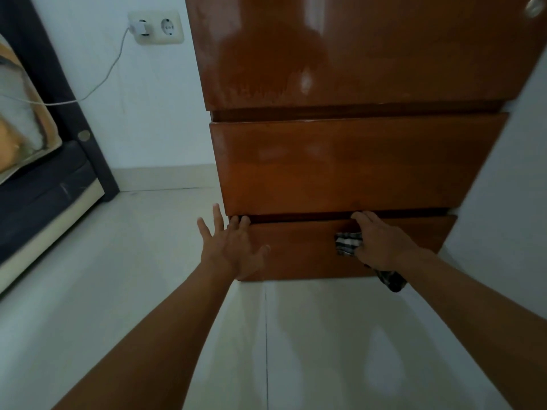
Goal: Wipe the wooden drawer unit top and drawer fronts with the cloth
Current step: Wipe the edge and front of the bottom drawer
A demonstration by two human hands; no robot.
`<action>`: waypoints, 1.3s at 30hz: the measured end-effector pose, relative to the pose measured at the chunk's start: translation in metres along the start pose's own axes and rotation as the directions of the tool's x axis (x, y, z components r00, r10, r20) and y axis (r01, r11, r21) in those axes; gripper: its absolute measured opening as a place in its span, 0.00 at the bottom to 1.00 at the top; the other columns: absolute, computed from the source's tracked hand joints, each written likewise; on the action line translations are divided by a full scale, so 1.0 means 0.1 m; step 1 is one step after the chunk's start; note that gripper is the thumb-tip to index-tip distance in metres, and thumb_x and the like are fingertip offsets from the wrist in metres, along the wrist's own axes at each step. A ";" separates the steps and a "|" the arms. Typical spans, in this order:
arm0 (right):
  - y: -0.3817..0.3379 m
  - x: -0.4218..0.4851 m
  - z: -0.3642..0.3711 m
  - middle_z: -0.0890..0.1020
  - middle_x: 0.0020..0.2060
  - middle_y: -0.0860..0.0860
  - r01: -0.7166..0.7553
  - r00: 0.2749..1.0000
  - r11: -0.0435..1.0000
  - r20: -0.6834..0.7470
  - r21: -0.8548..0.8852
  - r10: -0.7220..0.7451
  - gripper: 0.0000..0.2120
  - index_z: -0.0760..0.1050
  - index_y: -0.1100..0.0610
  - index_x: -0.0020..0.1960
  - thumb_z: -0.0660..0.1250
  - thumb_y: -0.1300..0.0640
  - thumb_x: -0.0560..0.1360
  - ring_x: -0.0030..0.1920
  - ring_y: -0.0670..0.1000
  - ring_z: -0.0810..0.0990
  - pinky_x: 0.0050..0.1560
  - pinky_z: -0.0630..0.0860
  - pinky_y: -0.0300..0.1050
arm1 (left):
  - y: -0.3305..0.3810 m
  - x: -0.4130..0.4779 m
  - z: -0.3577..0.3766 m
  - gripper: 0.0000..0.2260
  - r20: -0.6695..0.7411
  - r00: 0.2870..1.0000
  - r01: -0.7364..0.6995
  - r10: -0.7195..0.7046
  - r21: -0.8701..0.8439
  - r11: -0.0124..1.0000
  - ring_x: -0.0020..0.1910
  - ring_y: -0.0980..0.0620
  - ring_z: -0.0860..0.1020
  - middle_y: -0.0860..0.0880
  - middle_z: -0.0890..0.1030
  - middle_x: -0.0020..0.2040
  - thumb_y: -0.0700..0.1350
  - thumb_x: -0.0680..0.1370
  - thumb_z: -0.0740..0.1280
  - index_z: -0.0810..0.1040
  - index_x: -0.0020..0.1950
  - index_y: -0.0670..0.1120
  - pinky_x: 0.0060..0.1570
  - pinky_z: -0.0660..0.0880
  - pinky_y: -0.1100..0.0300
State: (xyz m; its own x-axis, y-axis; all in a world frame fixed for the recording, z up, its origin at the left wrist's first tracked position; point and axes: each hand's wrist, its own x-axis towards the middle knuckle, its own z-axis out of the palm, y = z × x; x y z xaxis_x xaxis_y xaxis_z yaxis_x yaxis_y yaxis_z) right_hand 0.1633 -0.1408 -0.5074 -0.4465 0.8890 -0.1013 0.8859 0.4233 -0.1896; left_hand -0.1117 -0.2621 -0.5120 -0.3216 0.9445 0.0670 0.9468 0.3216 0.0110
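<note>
The glossy brown wooden drawer unit (355, 161) stands against the wall with three drawer fronts stacked in view. My left hand (233, 247) lies spread with straight fingers on the left end of the bottom drawer front (302, 255), fingertips at its top edge. My right hand (379, 241) presses a dark checked cloth (347, 242) flat against the same front, further right. The cloth's tail (390, 279) hangs out below my wrist. Most of the cloth is hidden under that hand.
A bed with a dark frame (53, 184) stands at the left. A wall socket (155, 26) holds a charger with a white cable (97, 84) running to the bed. Pale floor tiles (133, 261) spread between bed and unit. A white wall (509, 173) borders the unit's right side.
</note>
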 end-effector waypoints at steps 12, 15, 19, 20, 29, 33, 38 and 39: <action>-0.02 -0.17 -0.25 0.76 0.45 0.54 -0.036 0.993 0.990 0.115 0.138 0.020 0.17 0.63 0.51 0.60 0.66 0.58 0.75 0.42 0.54 0.77 0.39 0.72 0.50 | -0.10 -0.12 -0.15 0.25 0.045 0.997 -0.054 0.060 -0.128 0.990 0.78 0.36 0.34 0.46 0.62 0.79 0.64 0.77 0.57 0.70 0.66 0.50 0.70 0.33 0.28; -0.05 -0.22 -0.30 0.77 0.45 0.55 -0.043 0.989 0.987 0.149 0.156 0.020 0.17 0.64 0.51 0.60 0.66 0.58 0.75 0.41 0.54 0.77 0.36 0.71 0.47 | -0.12 -0.15 -0.21 0.23 0.078 0.994 -0.059 0.071 -0.142 0.988 0.79 0.36 0.34 0.46 0.60 0.80 0.64 0.78 0.58 0.70 0.66 0.50 0.69 0.31 0.29; -0.17 -0.37 -0.42 0.78 0.50 0.55 -0.019 0.979 0.988 0.203 0.156 -0.014 0.26 0.58 0.46 0.72 0.65 0.56 0.78 0.44 0.55 0.80 0.43 0.79 0.55 | -0.22 -0.17 -0.26 0.24 0.158 0.985 -0.043 0.074 -0.188 0.981 0.80 0.38 0.41 0.49 0.60 0.80 0.63 0.78 0.61 0.67 0.70 0.54 0.71 0.36 0.28; -0.24 -0.44 -0.49 0.79 0.50 0.56 0.012 0.979 0.979 0.196 0.201 -0.052 0.27 0.57 0.42 0.72 0.65 0.56 0.79 0.41 0.56 0.80 0.41 0.79 0.57 | -0.28 -0.19 -0.24 0.25 0.141 0.987 -0.049 0.078 -0.199 0.979 0.81 0.40 0.44 0.50 0.62 0.79 0.62 0.78 0.61 0.65 0.72 0.55 0.72 0.38 0.28; -1.48 -0.43 -0.57 0.78 0.63 0.48 0.504 0.836 0.836 -0.365 0.217 -0.409 0.23 0.72 0.47 0.68 0.63 0.63 0.76 0.61 0.50 0.74 0.62 0.73 0.51 | -0.53 -0.45 -0.04 0.39 0.131 0.985 -0.102 0.111 -0.076 0.992 0.81 0.42 0.46 0.50 0.53 0.82 0.68 0.77 0.58 0.42 0.82 0.59 0.72 0.46 0.30; -1.82 -0.23 -0.08 0.75 0.67 0.48 0.495 0.848 0.865 -0.263 0.085 -0.460 0.27 0.69 0.47 0.73 0.62 0.64 0.77 0.63 0.52 0.71 0.65 0.71 0.55 | -0.50 -0.39 -0.03 0.31 0.129 0.987 -0.070 0.094 -0.181 0.981 0.81 0.42 0.45 0.53 0.54 0.82 0.56 0.79 0.61 0.54 0.81 0.58 0.73 0.48 0.29; -1.78 -0.08 0.43 0.69 0.72 0.48 0.448 0.872 0.893 -0.239 0.034 -0.428 0.26 0.61 0.46 0.77 0.59 0.54 0.79 0.67 0.55 0.70 0.67 0.69 0.59 | -0.50 -0.39 -0.02 0.28 0.147 0.986 -0.054 0.082 -0.183 0.982 0.81 0.42 0.45 0.54 0.52 0.82 0.52 0.80 0.59 0.57 0.80 0.57 0.73 0.48 0.29; -1.74 -0.07 0.48 0.68 0.72 0.48 0.461 0.856 0.888 -0.265 -0.001 -0.444 0.26 0.60 0.47 0.77 0.58 0.52 0.80 0.67 0.55 0.70 0.67 0.69 0.59 | -0.51 -0.40 -0.03 0.28 0.148 0.986 -0.054 0.078 -0.155 0.986 0.81 0.42 0.45 0.53 0.52 0.82 0.53 0.81 0.58 0.56 0.81 0.57 0.73 0.48 0.29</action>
State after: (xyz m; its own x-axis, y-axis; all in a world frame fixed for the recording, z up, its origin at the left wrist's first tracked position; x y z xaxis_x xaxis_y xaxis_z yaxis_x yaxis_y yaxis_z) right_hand 0.0066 -0.2289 -0.5207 -0.7424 0.6188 0.2569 0.5807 0.7855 -0.2140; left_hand -0.1467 -0.3163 -0.5121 -0.2453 0.9661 -0.0806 0.9531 0.2555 0.1620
